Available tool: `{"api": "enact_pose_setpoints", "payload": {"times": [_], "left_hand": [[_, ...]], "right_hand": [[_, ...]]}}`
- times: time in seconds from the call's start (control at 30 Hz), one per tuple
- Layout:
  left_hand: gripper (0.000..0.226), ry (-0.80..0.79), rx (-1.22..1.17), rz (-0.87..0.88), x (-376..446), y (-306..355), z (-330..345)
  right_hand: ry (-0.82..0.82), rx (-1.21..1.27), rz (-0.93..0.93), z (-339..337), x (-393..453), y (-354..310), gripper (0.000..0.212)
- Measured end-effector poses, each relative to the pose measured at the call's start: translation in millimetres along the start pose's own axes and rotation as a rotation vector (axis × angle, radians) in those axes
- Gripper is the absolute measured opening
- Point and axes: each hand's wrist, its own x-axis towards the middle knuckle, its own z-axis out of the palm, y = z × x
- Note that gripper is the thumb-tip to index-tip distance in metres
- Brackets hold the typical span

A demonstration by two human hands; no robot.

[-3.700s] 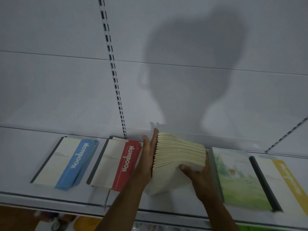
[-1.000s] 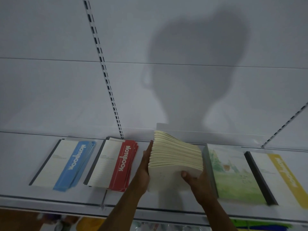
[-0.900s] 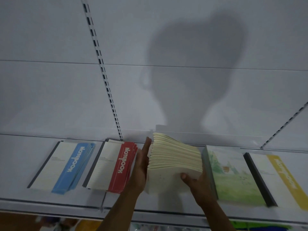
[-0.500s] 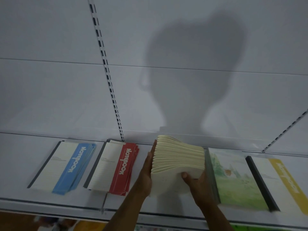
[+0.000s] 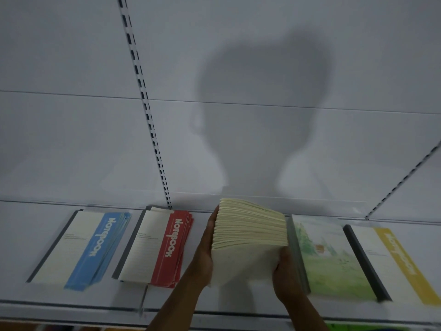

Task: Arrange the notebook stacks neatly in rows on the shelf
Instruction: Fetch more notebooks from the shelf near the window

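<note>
My left hand (image 5: 205, 249) lies flat against the cream notebook stack (image 5: 248, 237) at 9 o'clock; my right hand (image 5: 285, 271) grips its 4 o'clock corner. The stack sits mid-shelf (image 5: 28, 235), between the red notebooks (image 5: 164, 244) and the green-cover notebooks (image 5: 329, 254).

single head cam, wide-angle, looks forward and slightly down at the shelf (image 5: 35, 235) from close range; back panel (image 5: 238, 68) fills 12 o'clock, shelf front edge at 6 o'clock, forearms enter from 6; no second view to overlap
</note>
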Motion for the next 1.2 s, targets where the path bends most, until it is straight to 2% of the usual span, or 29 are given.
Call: {"api": "enact_pose_setpoints", "payload": {"times": [0.03, 0.1, 0.2, 0.33, 0.47, 0.6, 0.83, 0.9, 1.0, 1.07, 1.2], "left_hand": [[0.043, -0.013, -0.019, 0.000, 0.1, -0.1, 0.1], [0.042, -0.033, -0.037, 0.014, -1.8, -0.1, 1.4], [0.042, -0.051, -0.016, 0.021, -2.1, 0.0, 1.9], [0.044, -0.004, 0.041, 0.024, 2.2, 2.3, 1.4], [0.039, 0.047, 0.081, 0.060, 8.0, 0.5, 0.9], [0.039, 0.023, 0.076, 0.065, 10.0, -5.5, -0.9], [0.052, 0.034, 0.131, 0.096, 3.1, -7.8, -5.4], [0.063, -0.006, 0.182, 0.089, -1.1, -6.0, -7.3], [0.099, -0.167, 0.309, 0.061, -6.4, -3.6, -16.6], [0.108, -0.255, 0.388, 0.056, -8.8, -3.0, -27.8], [0.125, -0.416, 0.772, 0.062, -0.7, 3.8, -48.8]], "right_hand": [[0.042, 0.068, 0.036, -0.4, 1.9, 1.2, 0.046], [0.033, 0.177, 0.130, 0.3, 7.1, 1.6, 0.058], [0.068, 0.113, 0.168, 10.2, 9.9, -6.6, 0.059], [0.102, 0.079, 0.121, 15.6, 14.0, -6.6, 0.043], [0.146, 0.108, 0.124, 18.4, 17.7, -7.9, 0.042], [0.138, 0.095, 0.086, 18.3, 20.5, -3.7, 0.043], [0.162, 0.003, -0.023, 16.6, 18.7, 3.9, 0.032], [0.165, -0.001, -0.091, 21.9, 20.8, -3.1, 0.027], [0.202, -0.011, -0.128, 27.0, 25.4, -7.7, 0.029], [0.212, -0.017, -0.139, 26.8, 26.6, -7.5, 0.024], [0.192, -0.003, -0.133, 24.1, 26.3, -5.3, 0.027]]}}
